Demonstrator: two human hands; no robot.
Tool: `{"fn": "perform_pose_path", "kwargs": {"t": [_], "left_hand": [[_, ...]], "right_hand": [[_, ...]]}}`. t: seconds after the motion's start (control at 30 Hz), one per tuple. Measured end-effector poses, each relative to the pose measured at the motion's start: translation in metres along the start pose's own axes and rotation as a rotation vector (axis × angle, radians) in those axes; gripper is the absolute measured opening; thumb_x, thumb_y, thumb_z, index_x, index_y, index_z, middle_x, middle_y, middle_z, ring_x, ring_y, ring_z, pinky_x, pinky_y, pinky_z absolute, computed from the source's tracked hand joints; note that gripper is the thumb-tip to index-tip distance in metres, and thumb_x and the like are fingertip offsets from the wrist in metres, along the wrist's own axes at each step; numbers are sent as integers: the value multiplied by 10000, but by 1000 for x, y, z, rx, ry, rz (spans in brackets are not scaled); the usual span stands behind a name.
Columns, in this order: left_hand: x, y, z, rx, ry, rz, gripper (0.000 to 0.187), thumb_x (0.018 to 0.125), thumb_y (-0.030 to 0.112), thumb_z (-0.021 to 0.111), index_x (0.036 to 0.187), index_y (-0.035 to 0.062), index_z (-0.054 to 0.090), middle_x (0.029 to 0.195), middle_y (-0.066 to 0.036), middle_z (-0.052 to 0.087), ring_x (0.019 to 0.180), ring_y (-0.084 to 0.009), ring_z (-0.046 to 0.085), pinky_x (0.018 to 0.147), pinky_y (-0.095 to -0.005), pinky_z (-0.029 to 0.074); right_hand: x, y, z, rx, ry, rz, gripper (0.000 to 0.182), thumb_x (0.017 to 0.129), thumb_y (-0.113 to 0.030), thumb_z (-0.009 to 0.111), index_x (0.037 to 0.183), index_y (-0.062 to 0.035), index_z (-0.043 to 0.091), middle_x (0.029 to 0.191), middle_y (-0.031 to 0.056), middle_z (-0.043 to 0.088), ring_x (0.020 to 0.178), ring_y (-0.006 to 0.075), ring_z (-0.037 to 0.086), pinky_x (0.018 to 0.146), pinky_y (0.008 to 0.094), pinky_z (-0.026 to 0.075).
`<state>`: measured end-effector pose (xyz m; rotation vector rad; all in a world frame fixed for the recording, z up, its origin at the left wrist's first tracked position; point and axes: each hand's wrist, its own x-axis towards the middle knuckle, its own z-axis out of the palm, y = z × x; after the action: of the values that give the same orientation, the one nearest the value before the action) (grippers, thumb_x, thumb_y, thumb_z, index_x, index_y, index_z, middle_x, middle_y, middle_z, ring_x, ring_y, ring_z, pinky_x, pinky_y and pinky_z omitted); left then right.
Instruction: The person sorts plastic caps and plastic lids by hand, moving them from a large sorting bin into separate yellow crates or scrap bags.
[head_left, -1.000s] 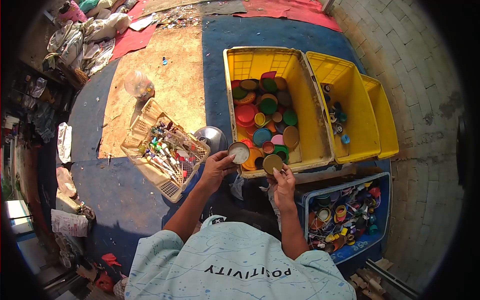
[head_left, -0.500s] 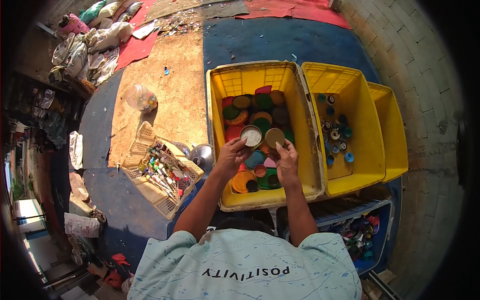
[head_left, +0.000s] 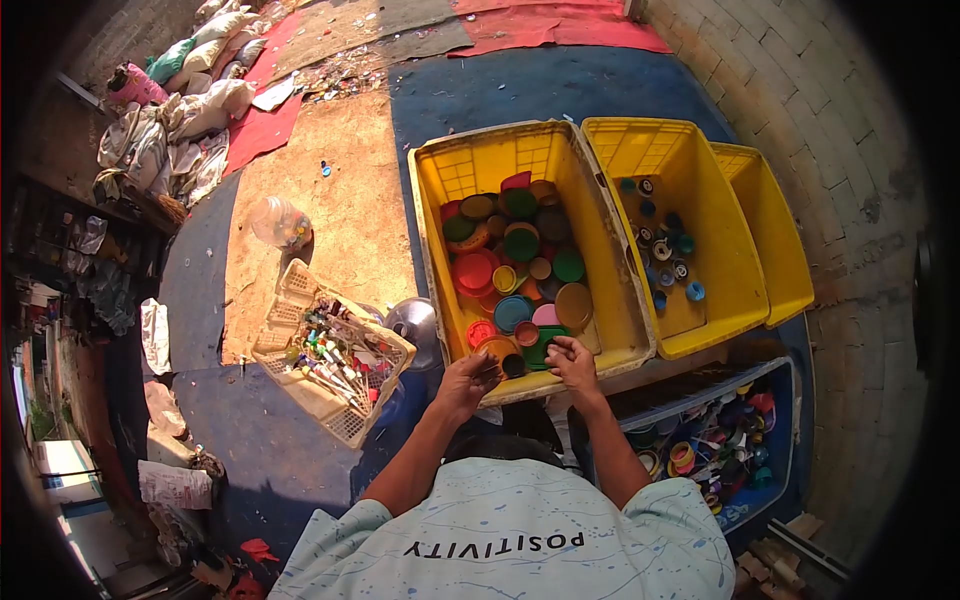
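Observation:
Low over the near end of a yellow crate [head_left: 455, 150] full of round plastic lids are both my hands. My left hand [head_left: 468, 385] has its fingers curled together beside an orange lid [head_left: 492, 348] and a small dark cap [head_left: 513, 366]. With its fingers pinched, my right hand [head_left: 574, 368] overlaps the right edge of a green lid [head_left: 537, 352]; I cannot tell what either hand holds. A tan lid [head_left: 574, 305] lies farther in, beyond the right hand. Around it are a pink lid [head_left: 547, 316], a blue lid [head_left: 514, 312] and a red lid [head_left: 475, 268].
A second yellow crate [head_left: 715, 290] with bottle caps and a third yellow crate [head_left: 775, 230] stand to the right. Below them is a blue bin [head_left: 790, 420] of mixed caps. A cream basket [head_left: 340, 425] and a clear plastic jug [head_left: 280, 224] are left. A block wall [head_left: 800, 110] borders the right.
Both hands have come back toward my body, to the near end of the crate. The tan lid has left my right hand and lies in the crate; the white lid no longer shows.

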<state>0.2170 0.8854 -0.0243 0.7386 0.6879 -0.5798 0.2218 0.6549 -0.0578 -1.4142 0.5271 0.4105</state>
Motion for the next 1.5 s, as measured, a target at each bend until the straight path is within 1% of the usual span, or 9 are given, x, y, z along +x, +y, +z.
{"fn": "perform_pose_path", "kwargs": {"t": [0.2, 0.37, 0.47, 0.57, 0.9, 1.03, 1.13, 1.3, 1.5], "left_hand": [[-54, -39, -51, 60, -192, -1, 191, 887, 241, 672, 949, 70, 615, 916, -55, 647, 878, -182, 621, 849, -359, 501], [-96, -86, -115, 34, -128, -102, 166, 873, 266, 679, 883, 104, 645, 886, -29, 657, 877, -180, 613, 857, -373, 491], [-119, -119, -139, 54, -92, -175, 161, 866, 270, 685, 843, 114, 655, 862, -17, 662, 867, -176, 612, 850, -365, 491], [-135, -151, -142, 109, -73, -243, 157, 869, 261, 682, 826, 113, 650, 844, -10, 655, 844, -170, 599, 830, -344, 484], [-172, -241, -58, 255, -255, -66, 161, 885, 273, 660, 889, 113, 636, 895, -8, 635, 846, -158, 582, 821, -328, 469], [-187, -320, -10, 229, -293, 58, 161, 885, 259, 659, 912, 103, 628, 912, -20, 635, 856, -167, 585, 826, -334, 472], [-212, -395, 27, 182, -290, 124, 165, 892, 251, 649, 908, 88, 623, 932, -40, 637, 874, -180, 595, 837, -350, 482], [-261, -507, 67, 188, -249, -58, 172, 913, 237, 633, 965, 76, 603, 947, -58, 638, 886, -181, 607, 840, -336, 493], [-289, -536, 77, 268, -121, -16, 182, 931, 231, 617, 989, 63, 581, 960, -69, 634, 895, -167, 602, 828, -322, 497]], "right_hand": [[-101, 35, 27, 32, 185, -238, 380, 894, -142, 612, 1228, 15, 520, 1067, 81, 608, 889, 120, 607, 749, 247, 493], [-198, 87, 53, -225, 331, -376, 302, 878, -128, 623, 1140, 18, 584, 1026, 127, 668, 911, 191, 659, 802, 310, 525], [-262, 99, 51, -263, 272, -298, 290, 871, -144, 628, 1116, 9, 602, 999, 140, 679, 912, 217, 671, 814, 323, 528], [-307, 121, 37, -258, 360, -322, 291, 870, -147, 628, 1117, 7, 603, 990, 143, 682, 911, 226, 673, 816, 322, 529], [-410, 164, -63, -319, 379, -461, 286, 875, -106, 610, 1135, 13, 583, 991, 159, 679, 923, 242, 674, 797, 334, 536], [-468, 204, -142, -238, 339, -477, 284, 872, -89, 612, 1134, 15, 579, 980, 145, 680, 901, 233, 677, 789, 326, 537], [-517, 253, -213, -62, 296, -361, 258, 879, -104, 616, 1108, 14, 609, 970, 113, 691, 872, 170, 671, 794, 295, 530], [-579, 287, -316, -19, 469, -245, 236, 878, -95, 618, 1088, 12, 625, 896, 70, 678, 780, 111, 629, 711, 245, 502], [-557, 243, -356, -71, 482, -350, 206, 880, -100, 618, 1049, 18, 629, 751, 16, 602, 673, 67, 539, 624, 241, 457]]}}
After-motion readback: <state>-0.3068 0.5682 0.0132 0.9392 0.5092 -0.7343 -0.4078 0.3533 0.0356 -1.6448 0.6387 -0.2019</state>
